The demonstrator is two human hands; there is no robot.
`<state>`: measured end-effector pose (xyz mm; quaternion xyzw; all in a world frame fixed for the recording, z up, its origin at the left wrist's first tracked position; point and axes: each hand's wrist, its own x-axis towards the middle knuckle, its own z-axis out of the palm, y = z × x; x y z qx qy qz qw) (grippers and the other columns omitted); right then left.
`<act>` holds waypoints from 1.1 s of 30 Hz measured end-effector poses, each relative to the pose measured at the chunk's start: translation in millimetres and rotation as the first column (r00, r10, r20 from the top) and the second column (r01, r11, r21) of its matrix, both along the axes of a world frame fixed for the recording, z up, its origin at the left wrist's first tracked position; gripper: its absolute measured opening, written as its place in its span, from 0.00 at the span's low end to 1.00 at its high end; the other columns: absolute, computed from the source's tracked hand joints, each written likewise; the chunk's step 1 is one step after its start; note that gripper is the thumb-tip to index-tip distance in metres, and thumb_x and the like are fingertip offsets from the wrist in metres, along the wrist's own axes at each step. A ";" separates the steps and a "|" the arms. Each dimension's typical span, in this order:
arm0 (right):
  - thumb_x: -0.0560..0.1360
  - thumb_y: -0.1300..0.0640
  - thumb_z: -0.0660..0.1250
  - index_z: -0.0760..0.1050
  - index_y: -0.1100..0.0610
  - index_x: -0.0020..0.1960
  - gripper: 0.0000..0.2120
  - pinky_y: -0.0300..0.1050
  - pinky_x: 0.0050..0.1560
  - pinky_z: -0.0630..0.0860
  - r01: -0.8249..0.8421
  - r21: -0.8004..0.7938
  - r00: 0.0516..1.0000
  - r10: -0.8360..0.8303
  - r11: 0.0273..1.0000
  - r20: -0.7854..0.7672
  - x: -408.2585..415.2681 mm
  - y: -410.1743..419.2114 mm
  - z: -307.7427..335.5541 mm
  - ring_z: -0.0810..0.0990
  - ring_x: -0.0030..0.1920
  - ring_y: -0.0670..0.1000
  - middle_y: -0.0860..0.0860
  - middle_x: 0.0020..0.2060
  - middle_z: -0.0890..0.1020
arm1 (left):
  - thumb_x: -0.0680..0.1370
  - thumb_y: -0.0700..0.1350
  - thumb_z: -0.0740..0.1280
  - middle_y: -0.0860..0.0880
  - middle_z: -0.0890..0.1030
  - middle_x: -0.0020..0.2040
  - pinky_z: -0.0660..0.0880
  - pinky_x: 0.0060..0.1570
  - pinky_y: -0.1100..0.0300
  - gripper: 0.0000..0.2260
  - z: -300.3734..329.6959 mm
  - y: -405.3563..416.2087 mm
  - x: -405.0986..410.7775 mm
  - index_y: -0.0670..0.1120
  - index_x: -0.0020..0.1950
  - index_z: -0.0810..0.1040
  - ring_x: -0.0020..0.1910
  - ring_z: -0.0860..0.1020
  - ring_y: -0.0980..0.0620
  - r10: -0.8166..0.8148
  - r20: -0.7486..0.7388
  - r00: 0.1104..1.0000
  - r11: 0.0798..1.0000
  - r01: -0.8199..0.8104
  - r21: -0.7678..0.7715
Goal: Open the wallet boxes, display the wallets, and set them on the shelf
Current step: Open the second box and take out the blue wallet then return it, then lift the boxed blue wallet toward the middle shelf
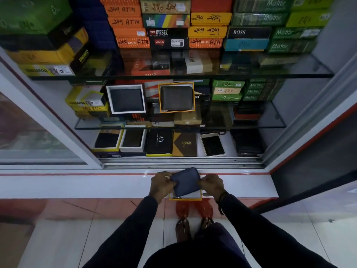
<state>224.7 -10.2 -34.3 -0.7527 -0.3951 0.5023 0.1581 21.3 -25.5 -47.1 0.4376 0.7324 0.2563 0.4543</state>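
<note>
A dark blue zip wallet (pixel 185 180) is tilted up above an open orange-edged box (pixel 186 197) with a white lining. The box rests on the white ledge (pixel 77 185) in front of the cabinet. My left hand (pixel 161 185) grips the wallet's left edge and my right hand (pixel 211 184) grips its right edge. On the middle glass shelf (pixel 251 125), a brown wallet stands displayed in an orange-rimmed box (pixel 176 97), beside a dark wallet in a white box (pixel 126 99).
The cabinet's sliding door track (pixel 181 163) lies just behind the ledge. The bottom shelf holds several open and shut wallet boxes (pixel 159 142). Stacks of coloured boxes (pixel 208 26) fill the top shelf. My feet (pixel 193 227) stand on the tiled floor.
</note>
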 end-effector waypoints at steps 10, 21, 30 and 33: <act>0.61 0.50 0.78 0.85 0.62 0.41 0.17 0.52 0.42 0.86 -0.152 -0.094 0.982 0.161 0.984 0.096 -1.3 7.4 -5.8 0.87 0.39 0.52 0.55 0.36 0.88 | 0.77 0.45 0.74 0.47 0.78 0.54 0.77 0.44 0.59 0.18 0.9 -5.7 12.7 0.42 0.60 0.71 0.53 0.79 0.47 0.075 -0.164 0.984 0.997 -0.079 -0.020; 0.66 0.50 0.79 0.79 0.61 0.57 0.24 0.42 0.42 0.75 -0.191 -0.084 0.948 0.207 0.978 0.243 -14.8 3.1 -22.1 0.83 0.52 0.54 0.55 0.53 0.84 | 0.78 0.46 0.72 0.44 0.83 0.52 0.83 0.43 0.56 0.10 -15.0 -8.1 5.3 0.40 0.54 0.82 0.46 0.81 0.48 0.061 -0.094 0.994 0.982 -0.076 -0.171; 0.49 0.44 0.83 0.82 0.60 0.43 0.29 0.55 0.43 0.86 -0.043 -0.044 0.998 0.041 0.998 -0.049 16.9 8.9 -6.3 0.85 0.38 0.56 0.59 0.43 0.87 | 0.70 0.42 0.77 0.47 0.85 0.44 0.83 0.42 0.54 0.05 15.4 -7.8 10.8 0.48 0.41 0.83 0.44 0.83 0.48 0.063 -0.060 0.996 0.998 -0.062 0.012; 0.48 0.45 0.84 0.82 0.60 0.40 0.28 0.49 0.35 0.83 0.106 0.099 0.983 -0.089 0.989 -0.162 24.0 8.7 32.0 0.83 0.37 0.56 0.61 0.44 0.87 | 0.70 0.42 0.77 0.49 0.84 0.40 0.82 0.44 0.51 0.09 45.5 2.5 18.6 0.51 0.36 0.79 0.44 0.83 0.46 0.067 -0.025 0.997 0.982 -0.061 0.177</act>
